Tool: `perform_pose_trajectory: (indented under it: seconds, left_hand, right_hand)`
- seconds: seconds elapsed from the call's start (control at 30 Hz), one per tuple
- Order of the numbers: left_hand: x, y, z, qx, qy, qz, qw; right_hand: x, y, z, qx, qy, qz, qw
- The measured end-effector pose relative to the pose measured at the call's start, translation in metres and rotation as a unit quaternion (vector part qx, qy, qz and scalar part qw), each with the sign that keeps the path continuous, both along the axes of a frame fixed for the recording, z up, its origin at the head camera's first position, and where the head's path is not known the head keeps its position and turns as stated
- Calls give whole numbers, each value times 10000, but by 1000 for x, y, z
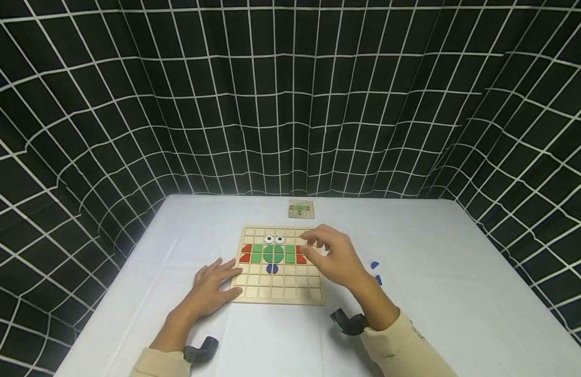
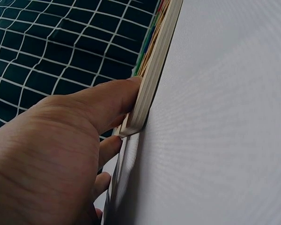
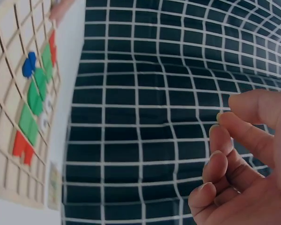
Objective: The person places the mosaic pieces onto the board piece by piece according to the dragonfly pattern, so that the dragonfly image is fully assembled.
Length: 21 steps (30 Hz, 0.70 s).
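Observation:
A wooden grid board lies on the white table with flat coloured pieces set in its squares. Green quarter pieces form a circle, with green squares and red pieces to its sides. Two eye pieces sit above, blue pieces below. My left hand rests at the board's left edge, fingers extended; the left wrist view shows the thumb against the board's side. Above the board's right side hovers my right hand, fingers loosely bent, thumb and fingertips apart, nothing between them.
Two loose blue pieces, one farther back and one nearer, lie right of the board. A small pattern card lies behind it. A black curtain with white grid lines surrounds the table.

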State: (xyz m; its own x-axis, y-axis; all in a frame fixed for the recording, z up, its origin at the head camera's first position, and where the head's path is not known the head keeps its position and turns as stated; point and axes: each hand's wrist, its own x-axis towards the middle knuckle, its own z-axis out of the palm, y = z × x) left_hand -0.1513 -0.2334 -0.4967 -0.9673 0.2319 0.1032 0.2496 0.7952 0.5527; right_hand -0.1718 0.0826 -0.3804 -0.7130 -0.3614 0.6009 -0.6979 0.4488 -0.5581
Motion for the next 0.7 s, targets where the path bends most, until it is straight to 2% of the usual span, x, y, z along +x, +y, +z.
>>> perform_pose_trajectory:
  seconds: [0.2,0.33,0.53,0.7]
  left_hand:
    - [0,-1,-2,37,-5,11,10000]
    - [-1,-1,-3,32,-16,-20,10000]
    - [-1,-2,-3,62,51,-13,10000]
    - [-1,-1,-4,47,13,-27,10000]
  right_hand:
    - [4,24,8,-123,440,-114,9989]
    - [5,40,7,-196,674,-323,9970]
    - [6,62,-3,-305,728,-743,9941]
    - [4,80,-12,-319,586,-1244,9900]
